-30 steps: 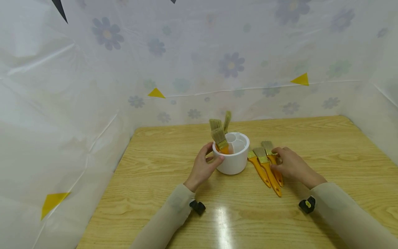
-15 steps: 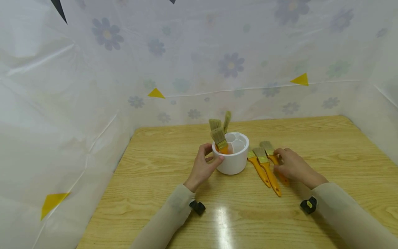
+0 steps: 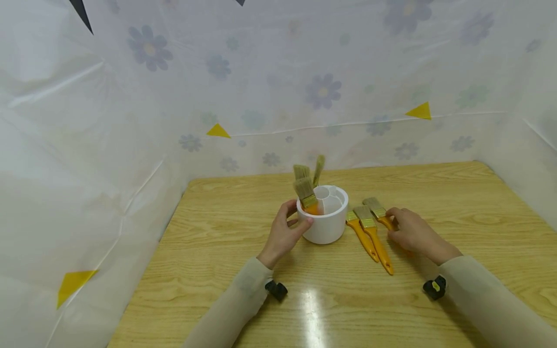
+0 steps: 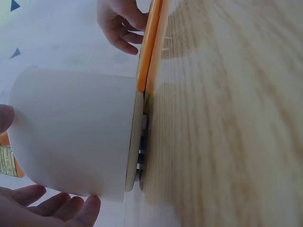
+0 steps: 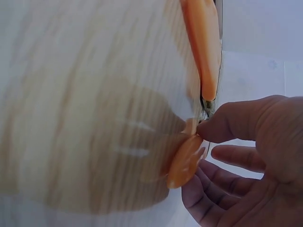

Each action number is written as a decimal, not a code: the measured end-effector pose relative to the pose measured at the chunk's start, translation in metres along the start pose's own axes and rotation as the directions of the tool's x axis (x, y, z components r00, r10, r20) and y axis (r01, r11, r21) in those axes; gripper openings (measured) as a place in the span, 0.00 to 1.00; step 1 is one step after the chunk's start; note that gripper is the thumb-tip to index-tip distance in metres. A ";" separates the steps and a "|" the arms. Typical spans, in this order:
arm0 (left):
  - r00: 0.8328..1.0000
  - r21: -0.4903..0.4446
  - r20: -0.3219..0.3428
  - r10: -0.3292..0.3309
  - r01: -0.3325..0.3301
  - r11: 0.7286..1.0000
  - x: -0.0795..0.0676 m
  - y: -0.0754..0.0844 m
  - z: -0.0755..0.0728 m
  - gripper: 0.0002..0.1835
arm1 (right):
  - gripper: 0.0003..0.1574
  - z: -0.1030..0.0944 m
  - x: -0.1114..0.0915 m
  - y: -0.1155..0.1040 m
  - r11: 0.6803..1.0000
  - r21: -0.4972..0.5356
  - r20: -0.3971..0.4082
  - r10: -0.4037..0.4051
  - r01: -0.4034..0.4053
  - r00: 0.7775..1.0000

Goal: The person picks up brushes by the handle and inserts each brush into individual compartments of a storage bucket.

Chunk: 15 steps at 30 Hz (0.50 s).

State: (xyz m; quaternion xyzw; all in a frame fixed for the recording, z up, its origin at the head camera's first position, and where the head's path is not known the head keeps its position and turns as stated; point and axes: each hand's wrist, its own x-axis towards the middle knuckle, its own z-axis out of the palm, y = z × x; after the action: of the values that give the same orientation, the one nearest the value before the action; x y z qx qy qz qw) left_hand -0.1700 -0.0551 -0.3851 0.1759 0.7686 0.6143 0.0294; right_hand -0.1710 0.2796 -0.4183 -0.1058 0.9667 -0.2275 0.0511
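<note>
My left hand (image 3: 282, 236) grips the side of a white round organizer pot (image 3: 325, 229), thumb near the front rim and fingers round the left. Inside the pot stand several paintbrushes, bristles up, one of them (image 3: 306, 191) leaning left at the front. To the right, my right hand (image 3: 415, 233) pinches the orange handle of a paintbrush (image 3: 375, 208) lying low over the table. The right wrist view shows its handle end (image 5: 184, 163) between thumb and fingers. Two more paintbrushes lie beside it, one in the middle (image 3: 377, 244) and one (image 3: 363, 238) nearest the pot.
The wood-grain table (image 3: 217, 299) is bounded by a flowered plastic sheet (image 3: 270, 96) at the back and plain sheets at the sides. Dividers (image 3: 332, 203) split the pot's inside. In the left wrist view, its base (image 4: 136, 146) stands on small feet.
My right hand has taken the rightmost paintbrush and shifted slightly right, swinging the handle away from the other two. The left hand has stayed on the pot.
</note>
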 end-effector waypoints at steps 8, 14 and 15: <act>1.000 0.007 0.000 0.008 -0.008 1.000 -0.001 0.000 0.000 0.34 | 0.31 -0.002 -0.002 0.003 1.000 0.010 -0.010 -0.005 0.005 1.000; 1.000 -0.002 -0.006 0.009 -0.009 1.000 0.000 -0.001 0.001 0.33 | 0.30 -0.004 -0.005 0.005 1.000 0.006 -0.015 -0.002 0.002 1.000; 1.000 -0.003 -0.008 0.010 -0.010 1.000 0.000 -0.001 0.001 0.33 | 0.29 -0.004 -0.005 0.006 1.000 0.003 -0.015 -0.002 0.002 1.000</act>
State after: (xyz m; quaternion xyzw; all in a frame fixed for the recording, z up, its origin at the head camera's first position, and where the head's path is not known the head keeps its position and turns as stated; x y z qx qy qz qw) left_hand -0.1698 -0.0547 -0.3865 0.1773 0.7670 0.6161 0.0237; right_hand -0.1677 0.2876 -0.4174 -0.1050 0.9666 -0.2297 0.0435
